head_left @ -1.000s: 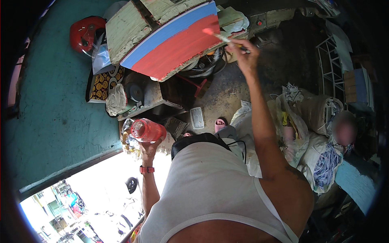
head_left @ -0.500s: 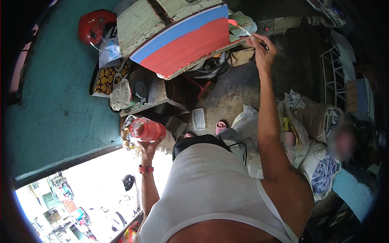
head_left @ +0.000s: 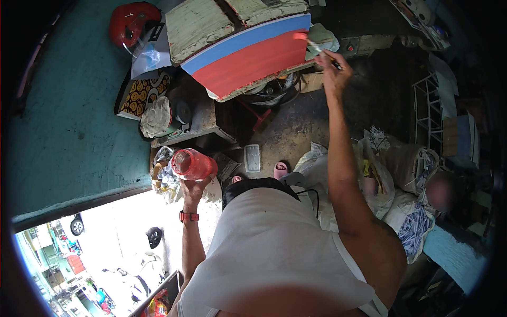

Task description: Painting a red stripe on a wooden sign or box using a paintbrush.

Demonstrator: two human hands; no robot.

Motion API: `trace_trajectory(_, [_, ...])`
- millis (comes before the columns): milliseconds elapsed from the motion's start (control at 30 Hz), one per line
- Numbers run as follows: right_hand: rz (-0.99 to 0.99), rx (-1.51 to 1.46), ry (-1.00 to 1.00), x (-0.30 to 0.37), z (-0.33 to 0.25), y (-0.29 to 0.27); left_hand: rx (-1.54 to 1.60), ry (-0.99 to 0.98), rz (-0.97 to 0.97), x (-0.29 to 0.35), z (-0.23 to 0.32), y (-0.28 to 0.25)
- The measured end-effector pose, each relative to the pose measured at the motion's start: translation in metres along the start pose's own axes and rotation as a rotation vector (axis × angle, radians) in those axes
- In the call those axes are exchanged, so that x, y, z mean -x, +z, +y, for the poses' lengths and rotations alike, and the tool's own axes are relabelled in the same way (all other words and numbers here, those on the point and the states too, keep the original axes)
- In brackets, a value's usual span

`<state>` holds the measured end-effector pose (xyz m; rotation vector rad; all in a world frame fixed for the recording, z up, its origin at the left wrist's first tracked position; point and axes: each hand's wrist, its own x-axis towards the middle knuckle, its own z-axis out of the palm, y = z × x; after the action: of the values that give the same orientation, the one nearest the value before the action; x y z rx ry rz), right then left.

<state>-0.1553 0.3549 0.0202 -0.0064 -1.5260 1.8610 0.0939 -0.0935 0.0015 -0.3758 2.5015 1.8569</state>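
Observation:
A paintbrush (head_left: 315, 47) with red paint on its bristles is pinched in my right hand (head_left: 337, 74). Its tip lies over the red band near the right end of a painted panel (head_left: 248, 64), which has a blue band along its far side. To the left, my left hand (head_left: 194, 190), with a red watch at the wrist, grips a clear plastic jar (head_left: 196, 165) coated with red paint inside. The jar is tilted, and its mouth faces left. The fingers behind it are partly hidden.
A red helmet (head_left: 132, 25) sits by the teal wall (head_left: 68, 116) at far left. Below the panel are a small wooden table (head_left: 203, 127) and coiled hoses (head_left: 272, 91). A plastic tray (head_left: 252, 158) lies on the floor. Stuffed sacks (head_left: 412, 224) stand at right.
My right hand has moved the brush left, from the panel's right edge onto the red band. The left hand still holds the jar, and the whole view has shifted slightly.

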Motion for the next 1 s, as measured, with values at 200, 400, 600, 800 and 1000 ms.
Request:
trace_trajectory(200, [0.183, 0.124, -0.147, 0.026, -0.018, 0.018, 0.010, -0.036, 0.008, 0.016, -0.013, -0.020])
trace_trajectory(400, [0.080, 0.454, -0.501, 0.085, -0.007, 0.107, 0.011, 0.043, -0.024, 0.002, 0.000, -0.015])
trace_trajectory(600, [-0.357, 0.210, -0.479, 0.166, -0.037, 0.174, 0.023, 0.117, -0.043, -0.012, -0.005, -0.031])
trace_trajectory(800, [-0.349, 0.092, -0.138, 0.126, -0.030, 0.142, 0.055, 0.078, -0.031, -0.010, -0.011, -0.061])
trace_trajectory(1000, [-0.031, 0.118, -0.099, 0.035, -0.008, 0.048, 0.050, 0.036, -0.006, -0.004, -0.027, -0.080])
